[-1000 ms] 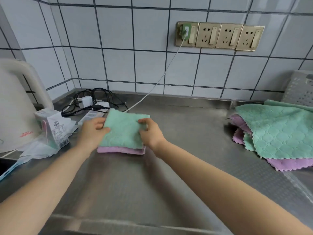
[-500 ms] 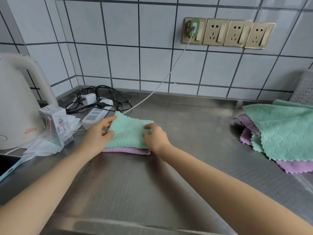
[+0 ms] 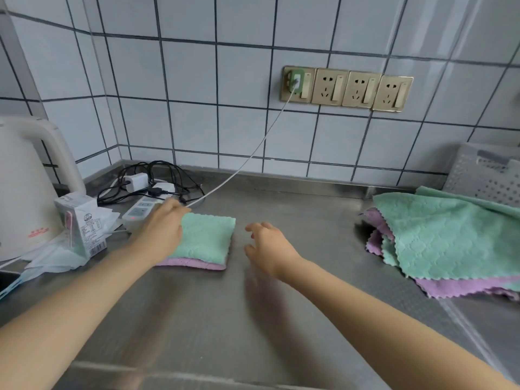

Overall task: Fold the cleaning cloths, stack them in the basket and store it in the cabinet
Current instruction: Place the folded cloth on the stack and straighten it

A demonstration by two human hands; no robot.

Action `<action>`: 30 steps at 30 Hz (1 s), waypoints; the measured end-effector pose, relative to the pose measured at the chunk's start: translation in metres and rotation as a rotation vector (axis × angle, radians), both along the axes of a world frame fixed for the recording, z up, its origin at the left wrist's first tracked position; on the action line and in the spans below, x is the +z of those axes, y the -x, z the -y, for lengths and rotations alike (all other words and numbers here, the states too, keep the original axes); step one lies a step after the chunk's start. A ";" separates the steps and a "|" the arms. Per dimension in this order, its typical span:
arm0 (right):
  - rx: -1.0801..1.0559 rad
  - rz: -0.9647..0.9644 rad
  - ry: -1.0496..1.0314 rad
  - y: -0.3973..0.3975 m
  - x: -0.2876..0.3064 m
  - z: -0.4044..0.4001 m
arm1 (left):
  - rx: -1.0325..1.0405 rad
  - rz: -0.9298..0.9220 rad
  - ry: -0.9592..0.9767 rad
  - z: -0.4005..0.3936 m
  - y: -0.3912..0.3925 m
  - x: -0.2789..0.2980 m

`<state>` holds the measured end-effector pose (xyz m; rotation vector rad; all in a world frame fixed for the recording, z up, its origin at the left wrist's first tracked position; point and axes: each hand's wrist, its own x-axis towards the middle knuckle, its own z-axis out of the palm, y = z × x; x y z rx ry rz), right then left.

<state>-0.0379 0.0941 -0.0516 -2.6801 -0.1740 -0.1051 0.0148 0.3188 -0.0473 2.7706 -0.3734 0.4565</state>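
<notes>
Since half a second ago the right hand (image 3: 271, 249) has let go of the folded cloths and pulled off to their right, and it now hovers over bare steel with fingers loosely spread and nothing in them. The left hand (image 3: 160, 232) has flattened out; it lies palm down and open on the left part of the folded green cloth (image 3: 206, 237), pressing rather than gripping. Nearest the camera is the front lip of the steel counter (image 3: 225, 319), with both bare forearms reaching across it. The green cloth sits squarely on a folded purple cloth (image 3: 194, 263), whose edge shows along the near side, and the two make a small stack left of centre on the counter. Well apart to the right lies a loose pile of unfolded cloths (image 3: 439, 243), green on top with purple scalloped edges poking out beneath. Behind that pile, at the right edge, stands the grey perforated basket (image 3: 486, 175), only partly in view. To the left of the stack are a small carton (image 3: 81, 223) on crumpled paper and a white kettle (image 3: 25, 187). Just beyond the left hand is a white power strip (image 3: 140, 211) with a tangle of black cables (image 3: 157, 175). A white cable (image 3: 253, 153) runs up from there to a green charger (image 3: 295, 80) plugged into the leftmost of four wall sockets (image 3: 363, 90) on the tiled wall.
</notes>
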 end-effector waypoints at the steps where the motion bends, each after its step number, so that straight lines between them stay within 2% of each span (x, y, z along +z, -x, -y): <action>1: 0.009 0.033 0.019 0.010 0.004 0.014 | -0.046 0.026 0.015 0.013 0.008 0.004; 6: -0.012 0.152 0.170 0.065 0.015 0.097 | -0.293 0.082 0.096 0.090 0.051 0.009; 13: -0.213 0.231 0.358 0.137 0.013 0.229 | -0.560 0.051 0.124 0.227 0.092 -0.008; 17: -0.312 0.251 0.550 0.161 0.012 0.301 | -0.690 0.018 0.057 0.301 0.113 -0.009; 22: -0.461 0.287 0.830 0.177 0.018 0.367 | -0.795 0.033 -0.131 0.369 0.126 -0.014; 25: -0.475 0.315 0.887 0.176 0.026 0.389 | -0.803 0.025 -0.201 0.395 0.128 -0.018; 28: -0.456 0.322 0.911 0.169 0.028 0.402 | -0.783 -0.065 -0.303 0.413 0.124 -0.022; 30: -0.457 0.392 0.893 0.163 0.033 0.404 | -0.765 -0.123 -0.308 0.419 0.121 -0.022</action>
